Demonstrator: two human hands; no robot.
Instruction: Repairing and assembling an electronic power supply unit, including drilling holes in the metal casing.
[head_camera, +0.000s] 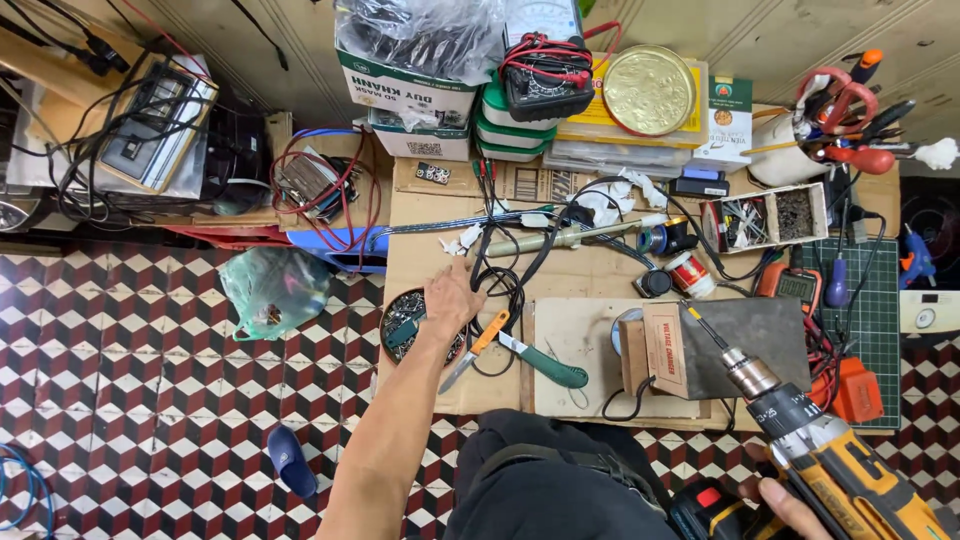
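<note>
My left hand (452, 298) reaches out over a round dish of small metal parts (402, 325) at the left edge of the cardboard-covered worktop (430, 225); its fingers are spread on the dish's rim and hold nothing. My right hand (790, 507) sits at the bottom right, gripping a yellow and black cordless drill (840, 462). The drill's bit points up-left at a grey metal box with a brown label panel (720, 348). An orange-handled knife (474, 349) and a green-handled tool (545, 363) lie just right of the dish.
A soldering iron (560, 238), solder spools, a multimeter (545, 75), stacked boxes, a gold round tin (650, 90) and a cup of pliers (845, 110) crowd the back. A green cutting mat (875, 310) lies right. On the tiled floor are a green bag (272, 290) and a blue slipper (292, 460).
</note>
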